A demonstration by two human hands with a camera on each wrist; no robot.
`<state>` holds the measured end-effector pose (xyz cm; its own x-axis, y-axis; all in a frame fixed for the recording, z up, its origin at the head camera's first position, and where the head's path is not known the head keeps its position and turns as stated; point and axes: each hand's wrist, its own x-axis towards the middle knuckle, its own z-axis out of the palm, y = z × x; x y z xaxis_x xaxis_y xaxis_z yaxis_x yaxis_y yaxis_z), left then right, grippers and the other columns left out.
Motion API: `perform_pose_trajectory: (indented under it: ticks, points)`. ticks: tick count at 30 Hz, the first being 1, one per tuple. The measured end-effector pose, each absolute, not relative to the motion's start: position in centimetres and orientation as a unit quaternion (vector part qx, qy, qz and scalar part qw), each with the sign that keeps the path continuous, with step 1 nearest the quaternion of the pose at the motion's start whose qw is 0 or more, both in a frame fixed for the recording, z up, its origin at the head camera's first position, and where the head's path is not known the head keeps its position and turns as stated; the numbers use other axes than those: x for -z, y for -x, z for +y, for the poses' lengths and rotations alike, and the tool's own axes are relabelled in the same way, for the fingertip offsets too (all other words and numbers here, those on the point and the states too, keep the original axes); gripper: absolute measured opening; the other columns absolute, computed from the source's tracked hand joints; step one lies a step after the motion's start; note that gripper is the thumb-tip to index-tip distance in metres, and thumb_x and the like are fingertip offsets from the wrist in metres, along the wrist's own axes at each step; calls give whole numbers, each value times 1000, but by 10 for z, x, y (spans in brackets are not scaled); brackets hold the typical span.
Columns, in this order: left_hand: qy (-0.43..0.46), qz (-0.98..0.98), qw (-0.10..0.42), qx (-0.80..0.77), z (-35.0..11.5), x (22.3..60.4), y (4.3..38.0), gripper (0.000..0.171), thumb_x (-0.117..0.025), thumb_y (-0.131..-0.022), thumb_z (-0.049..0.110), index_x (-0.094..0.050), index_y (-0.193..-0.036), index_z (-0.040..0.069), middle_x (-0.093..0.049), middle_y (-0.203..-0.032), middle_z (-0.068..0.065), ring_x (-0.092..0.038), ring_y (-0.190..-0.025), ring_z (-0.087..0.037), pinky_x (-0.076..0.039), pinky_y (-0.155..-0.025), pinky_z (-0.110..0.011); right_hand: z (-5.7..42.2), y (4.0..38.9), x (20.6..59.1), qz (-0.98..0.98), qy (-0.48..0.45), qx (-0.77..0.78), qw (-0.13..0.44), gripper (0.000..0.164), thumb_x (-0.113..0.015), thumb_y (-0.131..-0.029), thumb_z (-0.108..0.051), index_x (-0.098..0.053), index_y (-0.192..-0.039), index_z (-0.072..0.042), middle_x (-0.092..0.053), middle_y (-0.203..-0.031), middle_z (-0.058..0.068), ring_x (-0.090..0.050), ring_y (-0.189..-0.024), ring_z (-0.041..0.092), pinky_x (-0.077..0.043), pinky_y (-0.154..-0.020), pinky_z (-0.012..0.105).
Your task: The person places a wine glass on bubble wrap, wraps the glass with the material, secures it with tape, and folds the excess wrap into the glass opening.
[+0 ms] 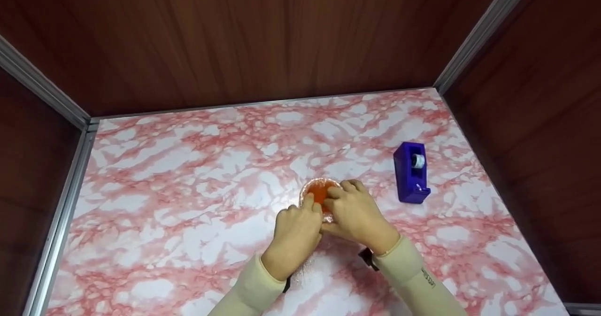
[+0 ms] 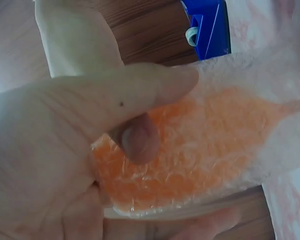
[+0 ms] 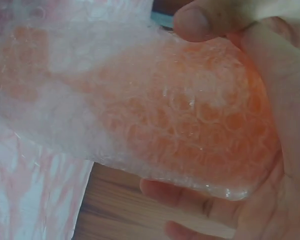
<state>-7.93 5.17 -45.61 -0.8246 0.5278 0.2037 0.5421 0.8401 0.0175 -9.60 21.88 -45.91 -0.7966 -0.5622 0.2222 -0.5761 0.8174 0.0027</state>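
Observation:
An orange stemmed goblet (image 1: 319,193) stands upright on the table, wrapped round in clear bubble wrap (image 3: 80,127). Through the wrap its bowl (image 2: 205,145) shows, narrowing to a stem and a foot. My left hand (image 1: 298,227) grips the near left of the rim, its thumb (image 2: 165,85) lying along the wrap and its fingertips at the mouth. On the right side of the rim, my right hand (image 1: 356,212) holds the wrapped goblet, with some fingers bent over the edge into the opening. The hands nearly meet at the near side.
A purple tape dispenser (image 1: 411,177) with a tape roll stands on the right side of the table. The red and white marbled tabletop (image 1: 188,175) is bounded by dark wood panels (image 1: 263,39) and metal rails at the back and sides.

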Motion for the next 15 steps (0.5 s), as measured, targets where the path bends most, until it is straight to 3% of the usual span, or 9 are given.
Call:
perform_pose_trajectory:
  ticks: [4,8,12,15]
  points:
    - [274,-959,52,45,54,450,82,28,-83,-74,28,-71,-90,8,-68,-118,-6,-63,-59,-25,-50,-48,-38,221,98,462,-934,-330,-51,128,45,-77,-76,-55,-71,-71,-11,-56,-79,0,-53,-79,30,-48,-82,47]
    - [283,-956,54,45,54,450,84,28,-83,-75,29,-71,-89,9,-69,-115,-7,-64,-58,-26,-51,-48,-39,222,99,467,-927,-342,-66,140,43,-77,-78,-52,-73,-72,-9,-57,-78,1,-53,-79,30,-48,-79,45]
    - [297,-952,63,48,51,453,84,35,-84,-74,29,-68,-96,7,-67,-119,-11,-63,-59,-25,-51,-48,-38,223,97,468,-931,-329,-80,137,40,-78,-78,-48,-72,-82,-8,-57,-88,2,-52,-82,27,-48,-74,41]
    - [302,-950,61,58,49,454,85,35,-82,-74,28,-70,-100,7,-66,-124,-12,-61,-60,-26,-51,-47,-38,223,93,466,-928,-335,-103,129,44,-76,-82,-46,-71,-101,-7,-59,-100,4,-52,-86,26,-48,-76,40]
